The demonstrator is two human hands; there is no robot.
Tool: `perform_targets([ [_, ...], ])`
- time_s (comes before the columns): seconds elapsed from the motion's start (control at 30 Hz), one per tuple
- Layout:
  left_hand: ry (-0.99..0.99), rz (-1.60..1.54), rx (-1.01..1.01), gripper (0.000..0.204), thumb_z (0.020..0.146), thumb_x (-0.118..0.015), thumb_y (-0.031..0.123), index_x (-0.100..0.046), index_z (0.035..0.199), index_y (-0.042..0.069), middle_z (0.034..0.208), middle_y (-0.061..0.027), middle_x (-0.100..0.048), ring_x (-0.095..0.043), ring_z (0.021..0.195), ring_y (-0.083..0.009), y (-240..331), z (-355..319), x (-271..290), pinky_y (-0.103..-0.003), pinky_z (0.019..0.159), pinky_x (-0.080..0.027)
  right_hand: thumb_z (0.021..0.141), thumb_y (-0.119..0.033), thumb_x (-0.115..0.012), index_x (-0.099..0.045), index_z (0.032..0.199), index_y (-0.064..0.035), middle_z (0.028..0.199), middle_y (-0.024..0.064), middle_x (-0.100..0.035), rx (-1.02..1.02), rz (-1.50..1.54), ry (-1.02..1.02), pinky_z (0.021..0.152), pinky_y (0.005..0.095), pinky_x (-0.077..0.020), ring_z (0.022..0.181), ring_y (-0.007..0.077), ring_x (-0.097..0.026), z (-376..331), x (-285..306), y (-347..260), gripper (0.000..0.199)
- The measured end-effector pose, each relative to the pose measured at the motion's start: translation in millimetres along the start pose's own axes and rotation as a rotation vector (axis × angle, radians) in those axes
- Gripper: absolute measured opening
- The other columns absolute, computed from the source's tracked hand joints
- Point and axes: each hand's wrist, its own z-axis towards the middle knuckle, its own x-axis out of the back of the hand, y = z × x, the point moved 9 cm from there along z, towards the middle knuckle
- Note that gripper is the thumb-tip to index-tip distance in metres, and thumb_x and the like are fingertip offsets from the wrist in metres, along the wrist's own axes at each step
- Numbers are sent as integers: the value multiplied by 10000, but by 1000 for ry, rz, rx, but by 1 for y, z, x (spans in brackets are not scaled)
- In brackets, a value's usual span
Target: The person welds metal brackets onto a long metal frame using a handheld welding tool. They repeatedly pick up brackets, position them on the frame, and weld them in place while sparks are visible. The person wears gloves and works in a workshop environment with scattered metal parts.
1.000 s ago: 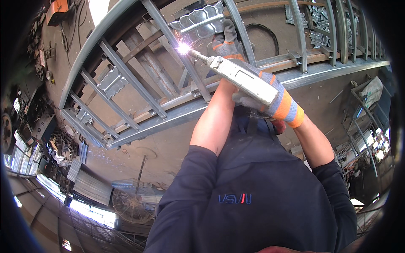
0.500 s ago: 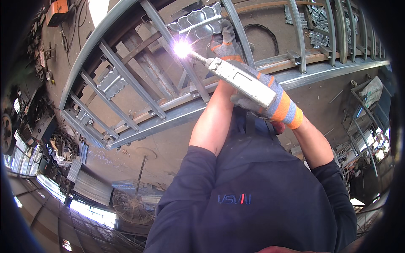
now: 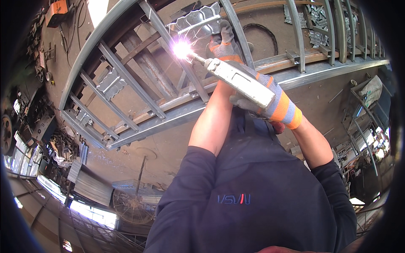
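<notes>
My right hand (image 3: 273, 96), in a grey and orange glove, grips a white handheld welding torch (image 3: 241, 80). The nozzle meets a bright white-violet glare (image 3: 182, 49) on a square metal bar of the frame, and fine sparks fly from it. My left hand (image 3: 225, 42), gloved alike, is closed at the right end of a shiny ornamental metal panel (image 3: 198, 23) with a scalloped edge. That panel lies between two bars of the curved metal frame (image 3: 130, 80). The glare hides the spot where torch and bar meet.
Similar ornamental pieces (image 3: 111, 83) sit between other bars at left. A pile of small metal parts (image 3: 318, 36) lies beyond the frame at upper right, near a black cable loop (image 3: 270, 33). A floor fan (image 3: 133, 206) stands at lower left, beside corrugated sheets (image 3: 90, 183).
The torch and both hands stay almost in place, shifting very slightly. The glare continues at the same bar, with more spark streaks showing around it.
</notes>
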Motion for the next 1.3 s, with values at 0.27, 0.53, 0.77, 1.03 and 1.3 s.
perform_targets([
  [0.27, -14, -6, 26, 253, 1056, -691, 341, -665, 1155, 110, 968, -28, -677, -667, 746, -200, -3, -3, -3, -379, 631, -558, 930, -130, -841, -556, 1528, -13, 1428, 159, -668, -143, 187, -5, 1041, 382, -537, 1235, 291, -680, -5, -1, 13, 673],
  [0.53, 52, -77, 182, 250, 1048, -716, 337, -669, 1138, 108, 946, -23, -675, -661, 729, -192, -11, -11, -10, -371, 610, -551, 910, -89, -823, -535, 1541, -9, 1374, 152, -693, -92, -161, 39, 967, 364, -562, 1137, 295, -723, -50, 45, -15, 698],
  [0.77, 122, 18, -51, 155, 1047, -732, 240, -678, 1108, 108, 852, -21, -659, -677, 751, -182, 25, -10, -17, -364, 606, -551, 931, -58, -742, -536, 1530, -13, 1216, 202, -731, -100, -157, 232, 841, 412, -577, 1026, 382, -731, -48, 64, -28, 636],
  [1.03, -60, 250, 114, 257, 1037, -743, 330, -701, 1070, 78, 858, -53, -704, -697, 714, -201, 17, 6, -8, -366, 637, -594, 942, -137, -690, -541, 1515, -52, 1113, 276, -734, -105, -358, 482, 790, 484, -583, 979, 475, -717, -21, 21, -43, 598],
  [1.3, -68, 44, 288, 183, 1018, -784, 211, -741, 1143, 84, 971, 2, -736, -638, 744, -129, 20, -3, -9, -317, 641, -515, 898, -228, -730, -666, 1155, -38, 960, 253, -727, -372, -569, 554, 740, 528, -561, 903, 480, -703, -7, -18, -14, 326],
])
